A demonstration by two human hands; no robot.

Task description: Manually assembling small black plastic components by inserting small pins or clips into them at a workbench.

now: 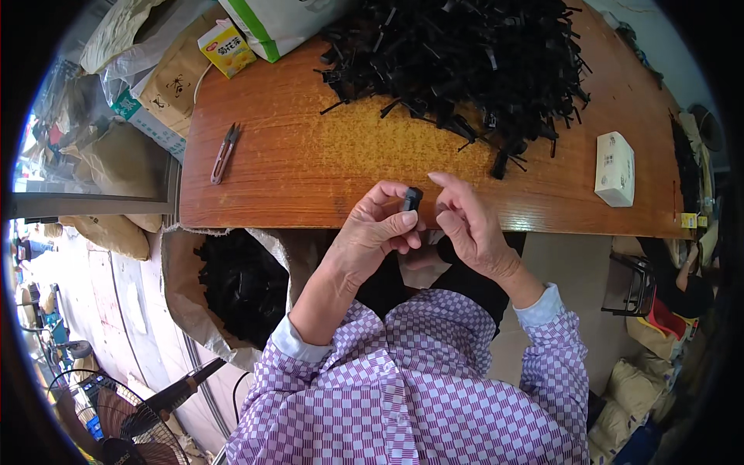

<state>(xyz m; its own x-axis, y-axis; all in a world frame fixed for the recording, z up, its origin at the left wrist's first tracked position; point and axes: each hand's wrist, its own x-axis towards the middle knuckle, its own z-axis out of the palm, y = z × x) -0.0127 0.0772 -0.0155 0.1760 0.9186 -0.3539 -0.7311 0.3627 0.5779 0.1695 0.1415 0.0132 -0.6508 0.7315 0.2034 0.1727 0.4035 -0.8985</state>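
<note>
Between the thumb and fingers of my left hand (pixel 380 223) is a small black plastic piece (pixel 413 199), held upright just in front of the table's near edge. Its exact kind does not show. My right hand (pixel 474 232) hovers beside it with fingers apart and nothing visible in them. Beyond both hands, a big heap of black plastic parts (pixel 465 62), many with thin stems, covers the far middle of the wooden table (pixel 294 155). A pair of thread snips (pixel 225 153) lies on the left part of the tabletop.
To the right stands a white tissue pack (pixel 614 169). Below the table edge at left, an open sack (pixel 182 271) holds more black pieces. A yellow carton (pixel 226 50) and a white-green bag (pixel 267 23) sit at the back left. A fan (pixel 116 415) is at lower left.
</note>
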